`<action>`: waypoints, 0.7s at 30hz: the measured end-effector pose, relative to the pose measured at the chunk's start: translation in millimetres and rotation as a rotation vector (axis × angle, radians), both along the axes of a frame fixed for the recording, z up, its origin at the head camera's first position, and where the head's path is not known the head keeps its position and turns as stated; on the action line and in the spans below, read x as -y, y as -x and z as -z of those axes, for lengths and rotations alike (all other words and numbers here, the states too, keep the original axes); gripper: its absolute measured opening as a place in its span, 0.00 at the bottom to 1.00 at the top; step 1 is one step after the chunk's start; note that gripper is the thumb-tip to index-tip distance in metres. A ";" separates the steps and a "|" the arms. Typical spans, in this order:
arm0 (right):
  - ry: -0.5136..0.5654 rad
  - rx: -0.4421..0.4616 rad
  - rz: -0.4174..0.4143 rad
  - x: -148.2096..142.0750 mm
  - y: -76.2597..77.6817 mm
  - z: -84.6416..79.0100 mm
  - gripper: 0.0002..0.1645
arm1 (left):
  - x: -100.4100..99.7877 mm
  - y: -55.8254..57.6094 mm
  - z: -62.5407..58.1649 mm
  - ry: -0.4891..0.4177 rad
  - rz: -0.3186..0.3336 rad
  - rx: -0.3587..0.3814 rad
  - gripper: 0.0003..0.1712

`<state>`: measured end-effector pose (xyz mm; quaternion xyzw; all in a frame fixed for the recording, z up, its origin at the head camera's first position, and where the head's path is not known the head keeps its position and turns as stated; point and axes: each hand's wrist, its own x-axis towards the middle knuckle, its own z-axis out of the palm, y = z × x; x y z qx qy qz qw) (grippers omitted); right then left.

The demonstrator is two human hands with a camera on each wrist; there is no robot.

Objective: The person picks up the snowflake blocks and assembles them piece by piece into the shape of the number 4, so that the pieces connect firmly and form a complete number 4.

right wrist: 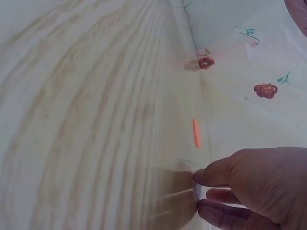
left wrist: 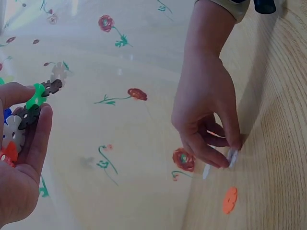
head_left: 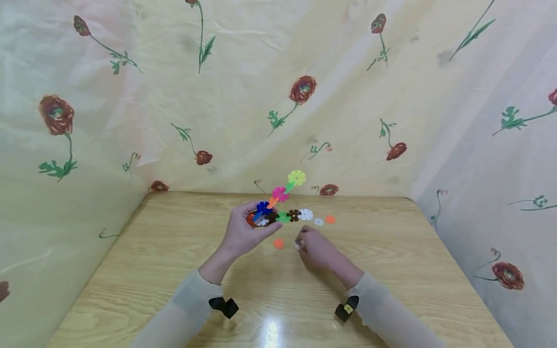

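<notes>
My left hand [head_left: 243, 232] grips a chain of interlocking notched plastic discs, raised above the table. One arm of it rises through a blue disc [head_left: 263, 208] and a pink disc [head_left: 280, 194] to a yellow-green disc [head_left: 297, 178]. Its other arm runs rightward past a green disc [head_left: 283, 217] and a brown disc [head_left: 293, 215] to a white end disc [head_left: 306, 214]. Down at the tabletop, my right hand [head_left: 319, 246] pinches a small white disc [left wrist: 232, 158] between thumb and fingertips. Part of the chain is hidden behind the left hand's fingers.
On the wooden table [head_left: 143, 270] lie two orange discs, one nearer [head_left: 278, 243] and one farther right [head_left: 330, 219]. Another white disc [head_left: 319, 222] lies beside the farther one. Flower-patterned cloth [head_left: 239, 96] hangs behind and along both sides.
</notes>
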<state>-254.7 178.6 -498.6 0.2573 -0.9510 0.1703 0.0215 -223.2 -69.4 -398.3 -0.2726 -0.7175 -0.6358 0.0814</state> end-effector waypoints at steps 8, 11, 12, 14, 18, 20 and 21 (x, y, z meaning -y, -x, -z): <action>0.076 0.078 0.074 -9.0 -2.7 -5.0 0.10 | -2.4 -0.8 1.9 -0.014 0.015 -0.015 0.17; 0.108 0.104 0.090 -14.2 -4.6 -6.4 0.12 | -3.6 -3.8 2.0 -0.015 0.010 -0.015 0.17; 0.111 0.116 0.086 -16.3 -5.1 -6.4 0.11 | -3.9 -4.8 1.9 -0.013 0.007 -0.015 0.17; 0.113 0.143 0.062 -21.0 -5.7 -6.4 0.10 | -4.5 -6.9 1.8 -0.010 0.001 -0.014 0.17; 0.108 0.189 0.010 -31.7 -6.0 -7.6 0.09 | -5.6 -10.6 1.3 -0.001 -0.011 -0.008 0.18; 0.130 0.205 0.013 -36.5 -6.8 -12.6 0.08 | -6.2 -12.4 1.2 0.004 -0.018 -0.007 0.18; 0.143 0.199 0.014 -38.7 -7.2 -15.8 0.08 | -6.5 -13.4 1.4 0.005 -0.019 -0.007 0.18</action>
